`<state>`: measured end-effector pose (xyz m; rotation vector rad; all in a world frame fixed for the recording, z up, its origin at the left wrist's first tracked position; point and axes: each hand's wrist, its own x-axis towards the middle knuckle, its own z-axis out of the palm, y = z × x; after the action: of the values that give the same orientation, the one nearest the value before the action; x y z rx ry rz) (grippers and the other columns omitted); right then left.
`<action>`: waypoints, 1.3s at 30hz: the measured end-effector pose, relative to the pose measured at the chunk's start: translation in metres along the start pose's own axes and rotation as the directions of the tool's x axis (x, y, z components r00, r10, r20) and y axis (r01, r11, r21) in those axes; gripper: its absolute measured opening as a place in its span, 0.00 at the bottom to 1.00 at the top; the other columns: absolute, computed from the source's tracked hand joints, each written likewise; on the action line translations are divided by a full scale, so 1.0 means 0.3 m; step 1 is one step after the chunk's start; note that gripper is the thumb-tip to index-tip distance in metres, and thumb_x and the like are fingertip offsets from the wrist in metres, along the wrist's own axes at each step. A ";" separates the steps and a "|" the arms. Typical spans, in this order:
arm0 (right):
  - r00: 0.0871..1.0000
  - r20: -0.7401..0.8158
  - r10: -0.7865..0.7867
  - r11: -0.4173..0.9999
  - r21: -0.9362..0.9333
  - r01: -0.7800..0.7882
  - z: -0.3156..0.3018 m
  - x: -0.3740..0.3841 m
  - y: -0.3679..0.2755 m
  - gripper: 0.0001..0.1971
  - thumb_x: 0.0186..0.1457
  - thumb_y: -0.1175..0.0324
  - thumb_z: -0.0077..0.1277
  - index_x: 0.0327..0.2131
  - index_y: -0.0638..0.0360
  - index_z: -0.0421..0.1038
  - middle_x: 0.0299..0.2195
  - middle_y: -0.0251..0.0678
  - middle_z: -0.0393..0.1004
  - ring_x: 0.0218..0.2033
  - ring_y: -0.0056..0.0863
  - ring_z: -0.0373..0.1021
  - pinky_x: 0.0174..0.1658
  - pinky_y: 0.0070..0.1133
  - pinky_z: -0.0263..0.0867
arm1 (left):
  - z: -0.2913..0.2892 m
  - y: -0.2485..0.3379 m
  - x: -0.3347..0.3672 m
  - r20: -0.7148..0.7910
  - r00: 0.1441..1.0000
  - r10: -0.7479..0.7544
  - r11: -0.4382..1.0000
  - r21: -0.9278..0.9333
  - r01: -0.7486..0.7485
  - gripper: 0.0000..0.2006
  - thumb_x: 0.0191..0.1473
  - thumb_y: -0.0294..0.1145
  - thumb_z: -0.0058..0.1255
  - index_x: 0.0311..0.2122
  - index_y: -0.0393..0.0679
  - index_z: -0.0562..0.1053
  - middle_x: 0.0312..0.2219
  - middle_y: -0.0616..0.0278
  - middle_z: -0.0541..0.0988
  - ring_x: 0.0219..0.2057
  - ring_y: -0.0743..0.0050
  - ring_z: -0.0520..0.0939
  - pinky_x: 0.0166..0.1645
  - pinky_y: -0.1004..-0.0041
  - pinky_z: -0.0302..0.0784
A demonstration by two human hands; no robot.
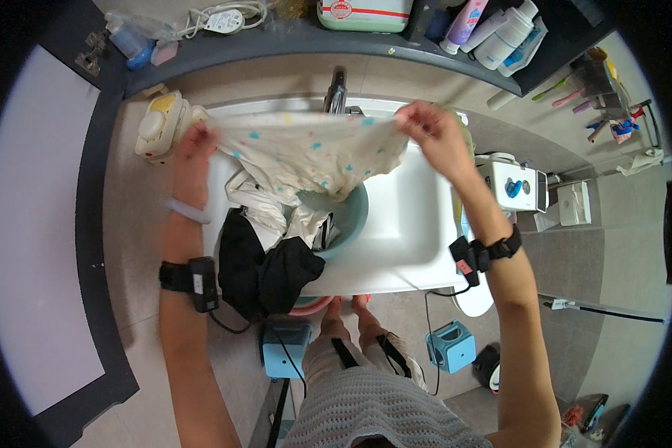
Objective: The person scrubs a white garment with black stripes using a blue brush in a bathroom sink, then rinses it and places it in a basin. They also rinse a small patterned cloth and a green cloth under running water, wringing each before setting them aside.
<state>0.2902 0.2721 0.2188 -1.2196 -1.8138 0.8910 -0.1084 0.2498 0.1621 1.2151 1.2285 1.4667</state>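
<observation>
"Cream cloth with blue spots, where is it?"

"Stretched between both hands, over the back of the white sink. Its lower part hangs at the blue basin; can't tell if they touch."

"Grip?"

"Left hand is pinched on one upper corner, slightly blurred. Right hand has thumb and fingers together on the other. Top edge runs nearly straight."

"Around the basin?"

"White clothes sit partly inside, spilling past its left side. Black garment lies beside them, lapping over the sink's front edge."

"Further out?"

"Faucet behind the cloth, white bottle on the shelf, blue stool on the floor."
</observation>
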 end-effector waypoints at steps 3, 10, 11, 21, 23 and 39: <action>0.992 0.089 0.090 0.969 -0.237 -0.067 0.180 -0.064 0.200 0.04 0.51 0.69 0.56 0.32 0.54 0.75 0.26 0.35 0.77 0.25 0.25 0.70 0.32 0.24 0.67 | 0.032 -0.288 -0.012 0.087 0.994 -0.059 0.969 0.243 0.037 0.07 0.52 0.28 0.56 0.37 0.41 0.74 0.29 0.71 0.75 0.31 0.83 0.74 0.39 0.77 0.70; 0.948 0.257 0.188 0.658 -0.750 0.073 0.573 -0.207 0.546 0.04 0.45 0.66 0.56 0.28 0.47 0.78 0.41 0.34 0.72 0.49 0.36 0.64 0.49 0.31 0.62 | 0.232 -0.601 -0.132 0.358 0.834 -0.420 0.369 0.907 -0.203 0.08 0.43 0.31 0.58 0.32 0.57 0.80 0.40 0.60 0.77 0.45 0.58 0.76 0.49 0.60 0.68; 0.908 0.330 0.259 0.616 -0.780 0.108 0.598 -0.220 0.570 0.05 0.46 0.66 0.54 0.29 0.47 0.78 0.43 0.34 0.70 0.50 0.37 0.62 0.49 0.32 0.62 | 0.259 -0.602 -0.139 0.363 0.808 -0.464 0.251 0.929 -0.273 0.09 0.44 0.31 0.57 0.33 0.59 0.81 0.41 0.61 0.77 0.48 0.58 0.75 0.52 0.59 0.66; 0.884 0.377 0.277 0.460 -0.860 0.222 0.616 -0.172 0.616 0.09 0.51 0.66 0.48 0.34 0.47 0.78 0.44 0.42 0.68 0.49 0.38 0.61 0.48 0.30 0.60 | 0.362 -0.632 -0.038 0.182 0.865 -0.468 -0.080 0.966 -0.247 0.09 0.48 0.33 0.53 0.35 0.59 0.82 0.61 0.50 0.60 0.57 0.46 0.63 0.58 0.55 0.56; 0.967 0.194 0.162 0.487 -0.868 0.093 0.575 -0.180 0.601 0.07 0.48 0.69 0.52 0.33 0.50 0.78 0.43 0.39 0.70 0.47 0.39 0.62 0.47 0.31 0.61 | 0.346 -0.640 -0.018 0.126 0.832 -0.540 -0.036 0.984 -0.173 0.07 0.49 0.35 0.54 0.34 0.57 0.81 0.57 0.53 0.67 0.53 0.53 0.70 0.55 0.57 0.64; 0.992 -0.127 -0.009 1.000 0.021 0.012 0.238 0.041 0.109 0.06 0.52 0.70 0.58 0.34 0.59 0.75 0.32 0.32 0.74 0.30 0.22 0.67 0.33 0.19 0.61 | 0.306 -0.127 0.137 0.429 0.902 -0.045 0.912 0.386 -0.138 0.10 0.53 0.32 0.56 0.41 0.44 0.76 0.43 0.66 0.77 0.45 0.77 0.75 0.47 0.75 0.70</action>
<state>0.2382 0.2842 0.1600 -1.2239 -1.7044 0.8066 -0.0241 0.3110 0.1352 1.7527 1.2290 0.9125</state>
